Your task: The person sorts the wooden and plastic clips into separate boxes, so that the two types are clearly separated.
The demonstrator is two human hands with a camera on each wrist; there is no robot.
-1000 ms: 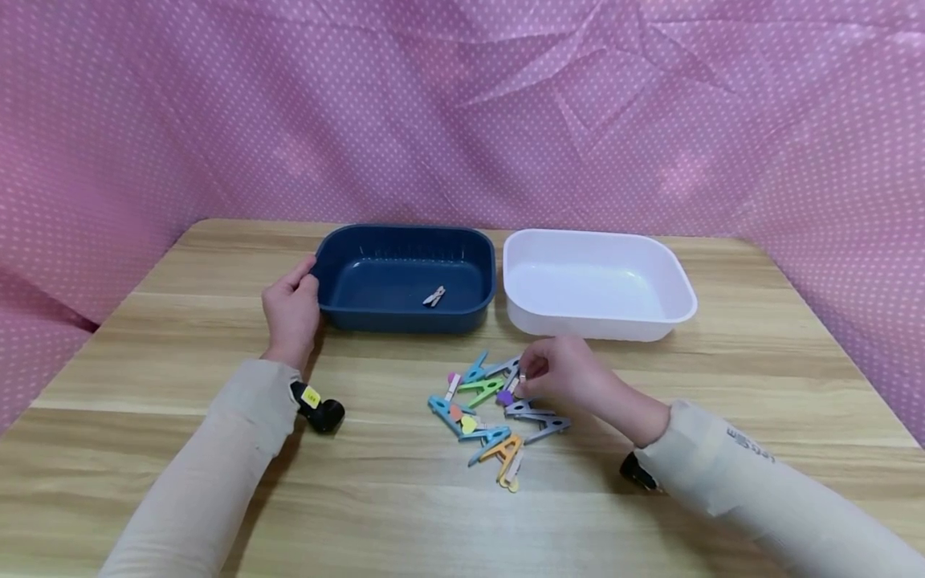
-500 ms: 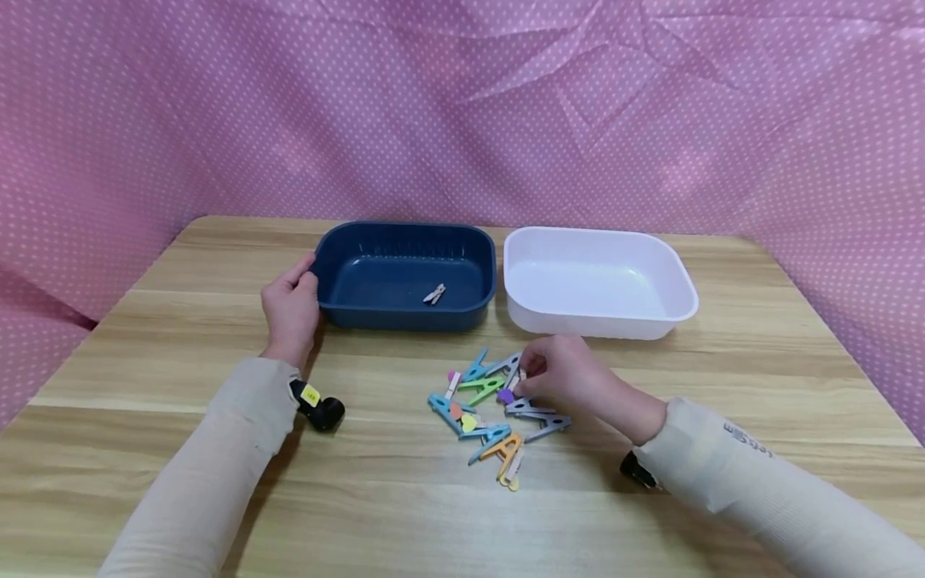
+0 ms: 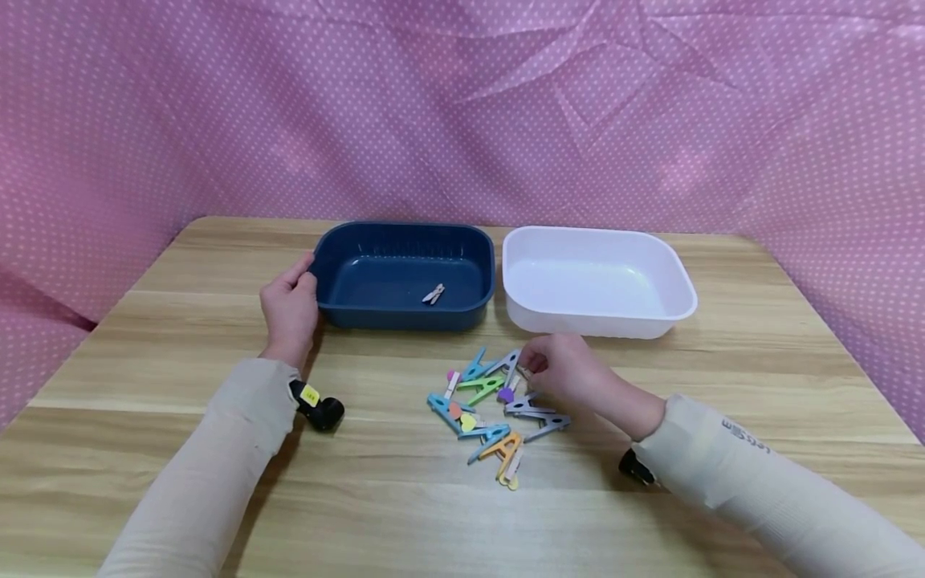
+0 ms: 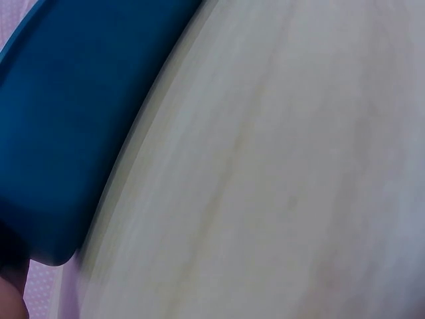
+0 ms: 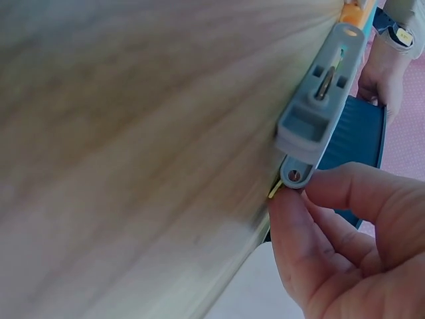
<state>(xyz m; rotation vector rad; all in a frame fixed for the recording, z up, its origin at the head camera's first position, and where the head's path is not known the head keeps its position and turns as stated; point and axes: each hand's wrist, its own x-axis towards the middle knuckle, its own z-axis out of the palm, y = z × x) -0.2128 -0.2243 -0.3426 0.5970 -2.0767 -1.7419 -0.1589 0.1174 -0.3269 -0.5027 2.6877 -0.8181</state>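
Note:
My left hand (image 3: 291,315) holds the left end of a dark blue plastic basin (image 3: 401,319), its thumb near the rim. Inside that basin lies one small wooden clothespin (image 3: 433,295). Over the upper right of a loose pile, my right hand (image 3: 567,368) has its thumb and fingertips pinched together. In the right wrist view they close on a small clothespin of which only a thin yellow edge (image 5: 274,190) shows, right beside a grey plastic clothespin (image 5: 312,106). The pile also has a green clothespin (image 3: 482,388), an orange clothespin (image 3: 503,453) and a purple heart clip (image 3: 506,394).
A white basin (image 3: 600,323) stands to the right of the blue one, a narrow gap between them. Blue clothespins (image 3: 442,411) and other heart clips lie on the wooden table (image 3: 361,498). A pink dotted curtain (image 3: 462,112) hangs behind.
My right fingers have shifted slightly among the clips, and the purple heart clip and the grey clothespin by them have moved a little. My left hand has stayed on the blue basin.

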